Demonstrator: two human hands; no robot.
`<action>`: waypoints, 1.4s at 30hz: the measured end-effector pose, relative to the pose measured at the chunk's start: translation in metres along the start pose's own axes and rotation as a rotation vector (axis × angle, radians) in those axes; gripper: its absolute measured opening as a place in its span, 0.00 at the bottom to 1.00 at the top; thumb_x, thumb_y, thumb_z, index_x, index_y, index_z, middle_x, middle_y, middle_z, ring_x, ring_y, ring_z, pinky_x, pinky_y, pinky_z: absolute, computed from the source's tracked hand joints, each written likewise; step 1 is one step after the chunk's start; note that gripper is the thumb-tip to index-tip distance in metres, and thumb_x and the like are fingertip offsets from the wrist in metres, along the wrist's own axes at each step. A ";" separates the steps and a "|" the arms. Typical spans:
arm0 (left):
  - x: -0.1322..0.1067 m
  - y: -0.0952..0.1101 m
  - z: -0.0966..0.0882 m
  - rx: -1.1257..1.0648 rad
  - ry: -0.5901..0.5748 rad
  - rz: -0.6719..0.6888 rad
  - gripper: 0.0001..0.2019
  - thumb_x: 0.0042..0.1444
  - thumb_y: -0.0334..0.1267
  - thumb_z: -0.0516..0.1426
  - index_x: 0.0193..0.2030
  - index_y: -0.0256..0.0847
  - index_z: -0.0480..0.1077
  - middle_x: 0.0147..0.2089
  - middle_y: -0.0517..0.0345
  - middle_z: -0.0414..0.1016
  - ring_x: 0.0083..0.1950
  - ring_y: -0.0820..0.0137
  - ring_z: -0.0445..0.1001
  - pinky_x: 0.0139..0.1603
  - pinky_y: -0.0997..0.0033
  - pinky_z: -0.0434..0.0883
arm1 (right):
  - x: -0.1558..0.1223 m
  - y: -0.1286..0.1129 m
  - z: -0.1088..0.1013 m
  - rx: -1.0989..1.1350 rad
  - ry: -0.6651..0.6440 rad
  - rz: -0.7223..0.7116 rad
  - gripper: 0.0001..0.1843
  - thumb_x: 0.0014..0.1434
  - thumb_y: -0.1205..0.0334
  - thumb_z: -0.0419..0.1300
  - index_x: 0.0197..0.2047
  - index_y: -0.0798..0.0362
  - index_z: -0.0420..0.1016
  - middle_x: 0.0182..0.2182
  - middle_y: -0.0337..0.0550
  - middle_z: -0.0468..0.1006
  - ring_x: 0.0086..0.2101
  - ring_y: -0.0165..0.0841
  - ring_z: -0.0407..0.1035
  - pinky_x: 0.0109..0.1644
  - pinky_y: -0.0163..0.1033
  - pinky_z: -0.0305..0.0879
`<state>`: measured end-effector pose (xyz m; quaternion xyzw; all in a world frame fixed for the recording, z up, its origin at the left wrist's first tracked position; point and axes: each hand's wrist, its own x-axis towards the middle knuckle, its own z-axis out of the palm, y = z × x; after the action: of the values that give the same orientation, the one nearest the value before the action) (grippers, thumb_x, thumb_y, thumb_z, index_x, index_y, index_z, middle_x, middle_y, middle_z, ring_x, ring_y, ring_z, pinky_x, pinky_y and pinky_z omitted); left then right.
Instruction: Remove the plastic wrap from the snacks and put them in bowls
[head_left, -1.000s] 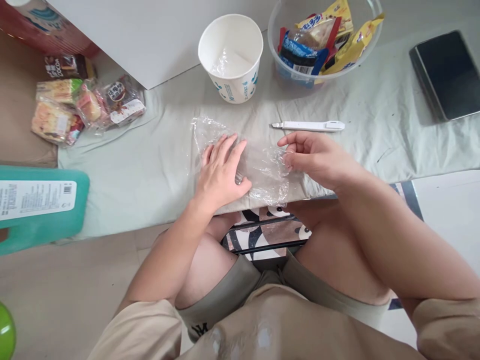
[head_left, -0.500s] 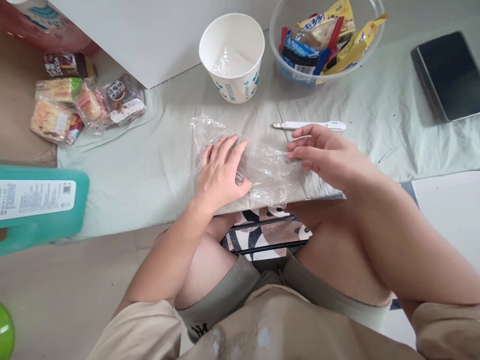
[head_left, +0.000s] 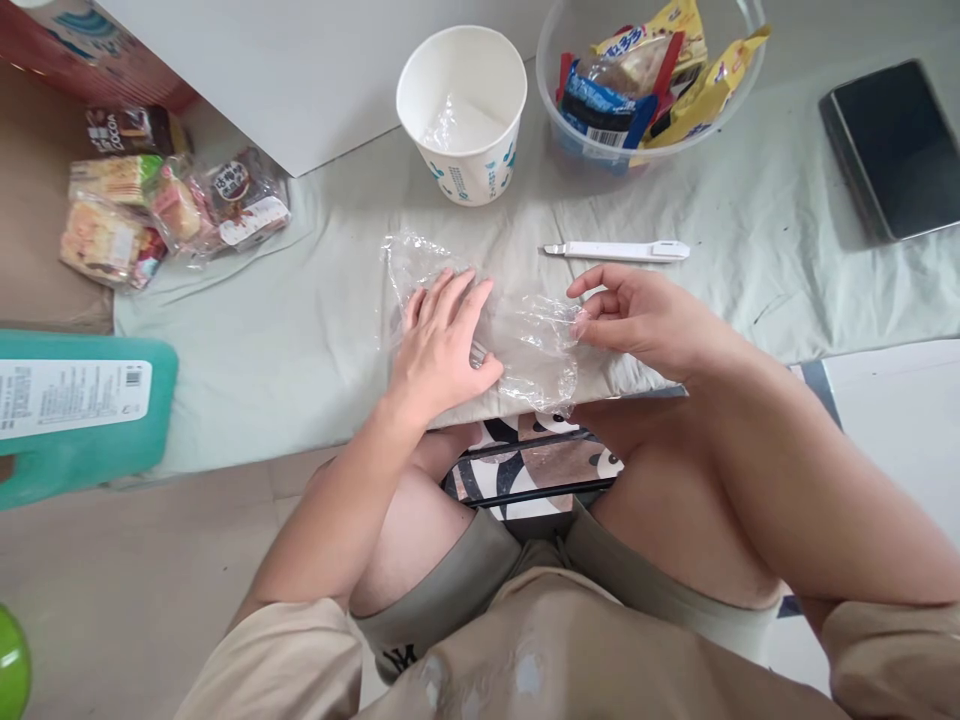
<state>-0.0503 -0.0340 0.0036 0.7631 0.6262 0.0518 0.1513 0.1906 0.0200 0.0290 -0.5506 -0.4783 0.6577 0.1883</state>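
A crinkled clear plastic bag point(head_left: 536, 340) lies on the pale green cloth near its front edge. My left hand point(head_left: 446, 345) rests flat on the bag's left half, fingers spread and thumb out to the side. At the bag's right edge, my right hand point(head_left: 637, 320) pinches the plastic between thumb and forefinger, with the other fingers loosely curled. Just beyond the right hand lies a white utility knife point(head_left: 619, 251), its short blade pointing left. Part of the bag is hidden under my left palm.
A white paper cup point(head_left: 476, 175) with clear plastic inside stands behind the bag. Beside it, a clear tub point(head_left: 551, 110) holds wrapped snacks. A dark-topped box point(head_left: 900, 150) sits far right. Packaged cakes point(head_left: 180, 205) and a teal jug point(head_left: 161, 400) are at left.
My right hand has lowered slightly toward the bag's right edge, and its thumb and forefinger have closed on the plastic. The left hand has stayed in place.
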 end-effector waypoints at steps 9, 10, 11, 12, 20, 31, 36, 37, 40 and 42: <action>0.000 0.001 -0.001 -0.003 0.002 0.003 0.40 0.55 0.37 0.60 0.76 0.42 0.59 0.80 0.45 0.59 0.82 0.46 0.53 0.82 0.40 0.49 | 0.002 0.006 0.002 0.104 -0.119 -0.035 0.22 0.46 0.72 0.70 0.43 0.47 0.71 0.26 0.33 0.67 0.28 0.29 0.61 0.31 0.37 0.58; 0.000 0.001 -0.001 -0.006 0.005 0.003 0.39 0.55 0.37 0.60 0.76 0.42 0.59 0.79 0.45 0.60 0.82 0.46 0.53 0.82 0.40 0.49 | 0.002 0.005 0.002 0.117 -0.120 -0.041 0.23 0.45 0.72 0.70 0.43 0.47 0.71 0.27 0.33 0.66 0.28 0.28 0.60 0.31 0.37 0.58; 0.000 0.001 -0.001 -0.008 0.006 0.005 0.39 0.55 0.37 0.60 0.76 0.42 0.60 0.79 0.45 0.60 0.82 0.46 0.53 0.82 0.41 0.49 | 0.001 0.004 0.001 0.132 -0.119 -0.045 0.24 0.43 0.72 0.70 0.43 0.46 0.71 0.28 0.33 0.65 0.28 0.28 0.60 0.31 0.37 0.58; 0.000 0.001 -0.001 -0.011 0.008 0.007 0.39 0.55 0.37 0.60 0.76 0.42 0.60 0.79 0.45 0.60 0.82 0.46 0.53 0.82 0.40 0.49 | 0.000 0.003 0.001 0.147 -0.120 -0.045 0.25 0.42 0.72 0.70 0.44 0.46 0.71 0.30 0.33 0.65 0.28 0.28 0.60 0.31 0.37 0.58; 0.000 0.000 -0.001 -0.009 0.005 0.008 0.40 0.55 0.38 0.60 0.76 0.44 0.59 0.79 0.46 0.59 0.82 0.45 0.53 0.82 0.40 0.48 | -0.003 -0.001 0.004 0.270 -0.248 0.057 0.32 0.38 0.73 0.66 0.47 0.43 0.68 0.33 0.32 0.69 0.25 0.26 0.59 0.27 0.35 0.54; 0.000 0.000 0.000 -0.010 0.015 0.011 0.40 0.55 0.38 0.60 0.76 0.42 0.60 0.79 0.46 0.60 0.82 0.46 0.54 0.82 0.41 0.49 | -0.003 -0.003 0.000 0.289 -0.187 0.057 0.32 0.36 0.76 0.68 0.45 0.45 0.69 0.30 0.31 0.67 0.24 0.24 0.58 0.25 0.33 0.54; -0.001 0.000 0.000 -0.016 0.018 0.007 0.40 0.54 0.37 0.60 0.75 0.44 0.60 0.79 0.47 0.60 0.82 0.47 0.54 0.82 0.42 0.49 | -0.001 0.000 -0.015 0.282 -0.071 -0.047 0.27 0.41 0.72 0.70 0.45 0.45 0.70 0.32 0.32 0.66 0.24 0.23 0.56 0.26 0.34 0.57; -0.001 0.000 0.001 -0.016 0.017 0.008 0.40 0.54 0.37 0.60 0.76 0.43 0.60 0.79 0.47 0.60 0.82 0.47 0.54 0.82 0.42 0.49 | 0.001 0.001 -0.019 0.291 -0.007 -0.093 0.25 0.43 0.72 0.69 0.44 0.45 0.71 0.32 0.32 0.66 0.24 0.23 0.56 0.28 0.35 0.59; -0.001 -0.001 0.002 -0.020 0.015 0.014 0.40 0.54 0.37 0.60 0.76 0.43 0.59 0.79 0.46 0.60 0.82 0.45 0.53 0.82 0.40 0.48 | 0.003 0.005 -0.026 0.284 0.178 -0.182 0.21 0.48 0.74 0.67 0.42 0.44 0.72 0.32 0.34 0.67 0.26 0.25 0.59 0.33 0.38 0.64; -0.001 -0.001 0.002 -0.022 0.012 0.014 0.41 0.54 0.37 0.60 0.76 0.44 0.59 0.79 0.46 0.60 0.82 0.44 0.53 0.82 0.39 0.48 | 0.003 0.006 -0.023 0.261 0.220 -0.173 0.17 0.50 0.73 0.66 0.41 0.45 0.74 0.34 0.36 0.71 0.28 0.27 0.63 0.36 0.39 0.67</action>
<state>-0.0513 -0.0347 0.0017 0.7653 0.6213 0.0644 0.1554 0.2121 0.0295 0.0243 -0.5468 -0.4110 0.6315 0.3653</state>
